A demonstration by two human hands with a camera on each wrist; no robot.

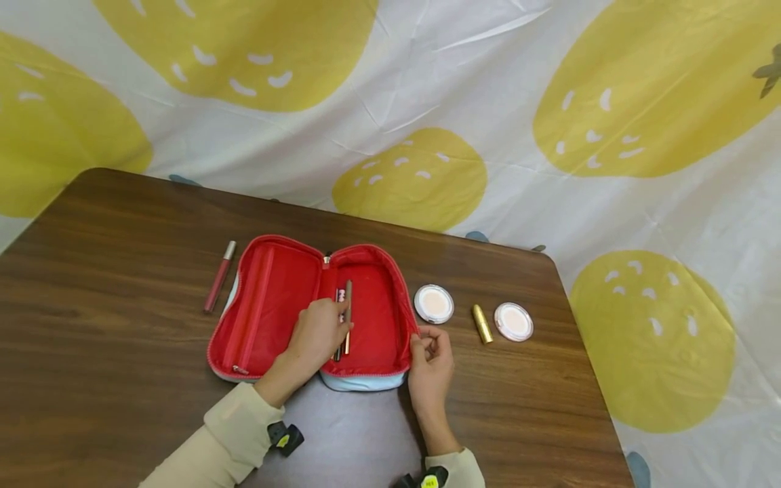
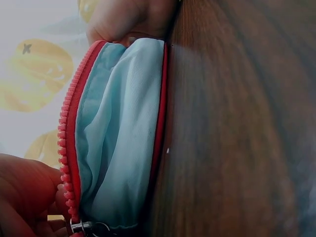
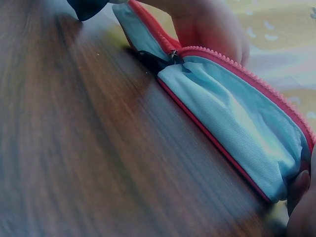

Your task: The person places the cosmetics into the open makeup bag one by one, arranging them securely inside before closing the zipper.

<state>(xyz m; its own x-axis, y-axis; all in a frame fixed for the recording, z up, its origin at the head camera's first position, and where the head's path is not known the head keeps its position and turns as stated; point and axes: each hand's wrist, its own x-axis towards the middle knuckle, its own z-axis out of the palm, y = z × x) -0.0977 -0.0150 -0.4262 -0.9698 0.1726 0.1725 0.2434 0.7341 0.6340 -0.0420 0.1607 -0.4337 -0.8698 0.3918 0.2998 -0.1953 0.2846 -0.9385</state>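
Head view: hands?

"Left hand inside the open red-lined pouch, fingers at a slim brown pencil; cannot tell if gripping. Right hand pinches the pouch's right side."

"Farther out?"

"Desk: gloss tube left of pouch; two compacts, gold tube right."

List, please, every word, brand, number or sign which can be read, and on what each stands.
No text is readable in any view.
Label on the left wrist device: too small to read.
Label on the right wrist device: dark marks, too blurred to read.
Dark slim stick in the red-lined case: pale marks, too small to read.
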